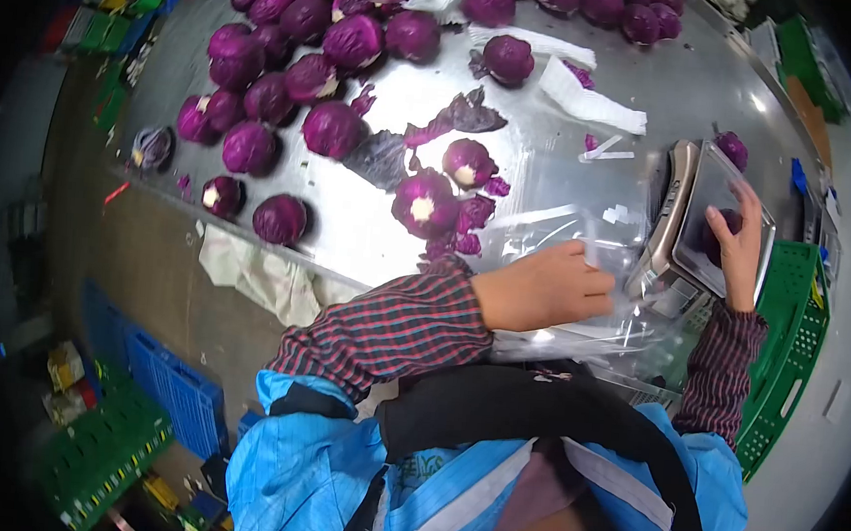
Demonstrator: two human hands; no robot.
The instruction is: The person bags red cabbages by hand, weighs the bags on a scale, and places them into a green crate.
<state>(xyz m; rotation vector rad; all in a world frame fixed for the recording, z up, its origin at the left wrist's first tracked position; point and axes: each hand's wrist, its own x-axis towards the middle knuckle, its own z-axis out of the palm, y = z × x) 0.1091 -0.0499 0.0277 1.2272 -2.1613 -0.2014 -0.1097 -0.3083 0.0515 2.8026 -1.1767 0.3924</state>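
My left hand (550, 286) is closed, its fingers pinching the edge of a clear plastic bag (559, 191) from a pile of bags on the steel table. My right hand (735, 246) is over the pan of a weighing scale (668, 209), with thumb and fingers around a dark red cabbage (723, 227). That cabbage is partly hidden by the hand. More clear plastic (628, 334) lies between my hands and my body. Left of the bags, a red cabbage with a pale cut stem (426, 204) rests among loose purple leaves.
Many red cabbages (331, 129) cover the left and far parts of the metal table (348, 250). White paper strips (590, 99) lie beyond the bags. A single cabbage (732, 149) sits behind the scale. Green crates (786, 330) stand at the right; blue and green crates (170, 386) are on the floor.
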